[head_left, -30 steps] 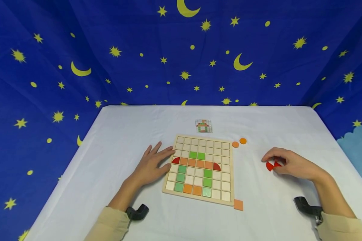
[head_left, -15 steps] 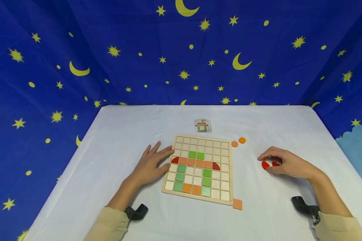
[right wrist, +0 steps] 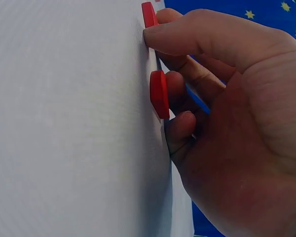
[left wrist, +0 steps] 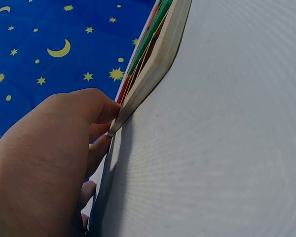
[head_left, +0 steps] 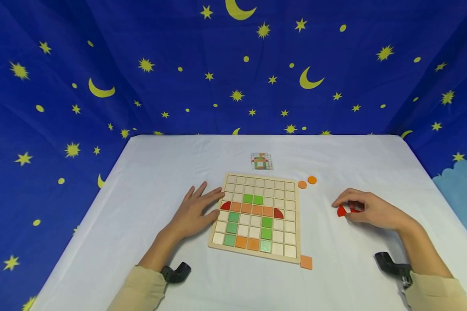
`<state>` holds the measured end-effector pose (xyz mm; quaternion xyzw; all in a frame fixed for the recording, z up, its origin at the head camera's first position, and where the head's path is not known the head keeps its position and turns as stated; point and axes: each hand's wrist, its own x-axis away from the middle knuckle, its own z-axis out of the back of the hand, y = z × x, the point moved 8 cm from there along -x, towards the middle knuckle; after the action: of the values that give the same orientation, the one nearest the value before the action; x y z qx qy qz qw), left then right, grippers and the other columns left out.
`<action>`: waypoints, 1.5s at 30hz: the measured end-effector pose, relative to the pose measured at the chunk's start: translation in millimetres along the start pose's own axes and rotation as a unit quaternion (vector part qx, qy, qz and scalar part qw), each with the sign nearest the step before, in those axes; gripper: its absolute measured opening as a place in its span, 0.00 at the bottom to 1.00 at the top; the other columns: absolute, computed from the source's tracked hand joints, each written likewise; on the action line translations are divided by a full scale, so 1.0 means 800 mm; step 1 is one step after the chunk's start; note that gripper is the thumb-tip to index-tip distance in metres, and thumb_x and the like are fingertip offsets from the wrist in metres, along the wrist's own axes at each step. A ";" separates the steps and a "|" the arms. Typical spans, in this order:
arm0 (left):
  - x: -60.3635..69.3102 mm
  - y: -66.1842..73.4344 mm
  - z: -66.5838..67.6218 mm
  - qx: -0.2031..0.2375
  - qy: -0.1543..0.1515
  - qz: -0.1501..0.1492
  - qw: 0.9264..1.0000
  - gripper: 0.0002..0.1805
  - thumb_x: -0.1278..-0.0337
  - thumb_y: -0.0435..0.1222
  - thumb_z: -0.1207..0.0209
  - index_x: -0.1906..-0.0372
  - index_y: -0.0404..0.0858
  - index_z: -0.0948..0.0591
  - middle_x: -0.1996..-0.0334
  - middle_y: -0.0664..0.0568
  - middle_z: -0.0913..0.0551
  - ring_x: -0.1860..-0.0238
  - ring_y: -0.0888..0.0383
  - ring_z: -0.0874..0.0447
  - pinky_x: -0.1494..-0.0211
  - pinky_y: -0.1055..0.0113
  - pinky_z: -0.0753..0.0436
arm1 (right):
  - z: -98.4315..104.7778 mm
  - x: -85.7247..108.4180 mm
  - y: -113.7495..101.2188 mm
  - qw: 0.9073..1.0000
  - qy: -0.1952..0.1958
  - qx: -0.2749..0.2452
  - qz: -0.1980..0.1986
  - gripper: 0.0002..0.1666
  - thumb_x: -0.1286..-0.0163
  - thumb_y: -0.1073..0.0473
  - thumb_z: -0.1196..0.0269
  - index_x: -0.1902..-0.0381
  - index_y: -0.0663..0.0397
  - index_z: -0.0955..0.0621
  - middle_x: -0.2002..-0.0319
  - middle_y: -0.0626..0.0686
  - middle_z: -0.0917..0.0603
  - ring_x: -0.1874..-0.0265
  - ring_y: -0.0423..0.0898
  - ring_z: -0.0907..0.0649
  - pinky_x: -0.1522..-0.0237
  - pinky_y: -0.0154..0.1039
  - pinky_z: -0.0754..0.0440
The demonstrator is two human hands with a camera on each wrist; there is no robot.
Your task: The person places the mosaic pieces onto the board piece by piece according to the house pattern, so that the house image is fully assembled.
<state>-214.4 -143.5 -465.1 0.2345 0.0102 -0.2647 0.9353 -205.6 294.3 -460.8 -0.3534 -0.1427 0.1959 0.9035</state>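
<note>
A square wooden grid board (head_left: 256,258) lies on the white table with green, orange and red tiles set in its cells. My left hand (head_left: 190,216), fingers spread, rests against the board's left edge; its thumb and fingertips touch the frame in the left wrist view. To the right of the board, my right hand (head_left: 377,211) is low over the cloth with fingers bent. Its thumb and index finger pinch a small red quarter-round tile (right wrist: 149,15). A second red tile (right wrist: 159,96) stands beside the other curled fingers, partly hidden by the hand in the head view.
A small pattern card (head_left: 262,161) lies behind the board. Two orange discs, one of them a brighter round tile (head_left: 312,180), sit off its far right corner. An orange square tile (head_left: 306,262) lies at the near right corner. A blue star-patterned curtain (head_left: 233,65) surrounds the table.
My right hand has shifted slightly left toward the board, and the red tiles have moved along with it. The left hand and board have stayed in place.
</note>
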 end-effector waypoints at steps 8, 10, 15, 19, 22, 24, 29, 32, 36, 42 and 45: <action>-0.002 0.000 0.000 -0.003 0.003 -0.005 1.000 0.27 0.36 0.50 0.46 0.32 0.54 0.28 0.31 0.63 0.35 0.26 0.48 0.54 0.28 0.47 0.60 | 0.002 -0.001 0.001 1.000 0.014 0.017 -0.022 0.19 0.42 0.62 0.31 0.54 0.36 0.15 0.56 0.42 0.19 0.60 0.45 0.25 0.60 0.34 0.25; -0.002 0.000 0.000 -0.001 0.002 -0.005 1.000 0.27 0.36 0.50 0.46 0.32 0.54 0.29 0.31 0.63 0.35 0.26 0.48 0.54 0.28 0.47 0.60 | 0.002 -0.002 0.001 0.999 0.018 0.019 -0.027 0.18 0.42 0.61 0.30 0.54 0.36 0.15 0.56 0.42 0.19 0.61 0.45 0.25 0.62 0.34 0.25; -0.001 0.000 -0.001 -0.001 0.000 -0.001 1.000 0.27 0.37 0.50 0.46 0.32 0.55 0.29 0.31 0.63 0.35 0.26 0.49 0.55 0.27 0.48 0.60 | 0.001 -0.003 0.001 0.999 0.021 0.020 -0.044 0.17 0.42 0.58 0.29 0.55 0.38 0.15 0.59 0.44 0.19 0.64 0.46 0.26 0.67 0.35 0.27; -0.002 -0.001 0.000 -0.002 0.001 0.001 1.000 0.27 0.37 0.50 0.46 0.32 0.55 0.29 0.31 0.64 0.35 0.26 0.50 0.55 0.27 0.48 0.60 | 0.001 -0.005 0.000 0.998 0.023 0.026 -0.055 0.17 0.43 0.57 0.29 0.55 0.39 0.15 0.61 0.45 0.19 0.67 0.47 0.27 0.70 0.35 0.28; -0.001 0.000 0.001 -0.002 0.003 -0.001 1.000 0.27 0.37 0.50 0.45 0.32 0.56 0.29 0.31 0.63 0.35 0.26 0.49 0.55 0.27 0.48 0.60 | 0.001 -0.007 -0.001 0.998 0.023 0.030 -0.059 0.17 0.43 0.56 0.29 0.55 0.40 0.15 0.62 0.46 0.20 0.68 0.47 0.27 0.72 0.35 0.28; -0.001 0.000 0.001 -0.001 0.003 -0.001 1.000 0.27 0.37 0.50 0.45 0.32 0.55 0.29 0.31 0.63 0.35 0.26 0.49 0.55 0.27 0.48 0.60 | 0.001 -0.009 -0.003 0.998 0.023 0.028 -0.057 0.16 0.43 0.56 0.28 0.55 0.40 0.15 0.62 0.46 0.20 0.68 0.47 0.27 0.73 0.35 0.28; 0.000 -0.001 0.000 0.001 0.002 0.001 1.000 0.27 0.37 0.49 0.45 0.32 0.55 0.29 0.31 0.62 0.35 0.26 0.49 0.55 0.27 0.48 0.60 | 0.001 -0.016 -0.014 0.998 0.027 0.028 -0.046 0.16 0.43 0.57 0.29 0.55 0.38 0.15 0.62 0.45 0.19 0.68 0.47 0.25 0.72 0.35 0.26; -0.001 -0.002 0.000 0.000 0.004 -0.001 1.000 0.27 0.36 0.50 0.46 0.32 0.56 0.29 0.31 0.63 0.35 0.26 0.50 0.55 0.27 0.48 0.61 | 0.003 -0.021 -0.024 0.998 0.032 0.036 -0.035 0.16 0.42 0.56 0.29 0.55 0.39 0.14 0.61 0.43 0.19 0.67 0.46 0.26 0.70 0.35 0.27; -0.002 -0.001 0.000 -0.001 0.006 -0.006 1.000 0.27 0.36 0.50 0.46 0.32 0.56 0.29 0.31 0.63 0.35 0.26 0.49 0.54 0.27 0.48 0.60 | 0.003 -0.027 -0.036 0.998 0.045 0.045 -0.010 0.16 0.42 0.56 0.29 0.55 0.40 0.14 0.61 0.42 0.18 0.67 0.45 0.26 0.70 0.34 0.27; 0.000 -0.001 0.000 0.003 0.008 -0.005 1.000 0.27 0.37 0.50 0.46 0.32 0.55 0.29 0.31 0.64 0.35 0.26 0.49 0.54 0.28 0.47 0.59 | -0.002 -0.038 -0.045 0.997 0.057 0.056 0.009 0.16 0.43 0.58 0.29 0.55 0.41 0.14 0.63 0.41 0.19 0.67 0.45 0.26 0.69 0.35 0.28; 0.001 -0.002 -0.001 0.003 0.008 -0.005 1.000 0.27 0.36 0.50 0.46 0.32 0.55 0.29 0.31 0.65 0.36 0.26 0.50 0.54 0.27 0.48 0.60 | -0.006 -0.041 -0.049 0.997 0.057 0.053 0.006 0.16 0.44 0.60 0.29 0.56 0.42 0.14 0.63 0.42 0.19 0.67 0.46 0.26 0.69 0.35 0.27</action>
<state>-214.7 -144.4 -466.6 0.2389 0.0177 -0.2672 0.9334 -223.1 250.3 -440.9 -0.3163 -0.0778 0.1882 0.9265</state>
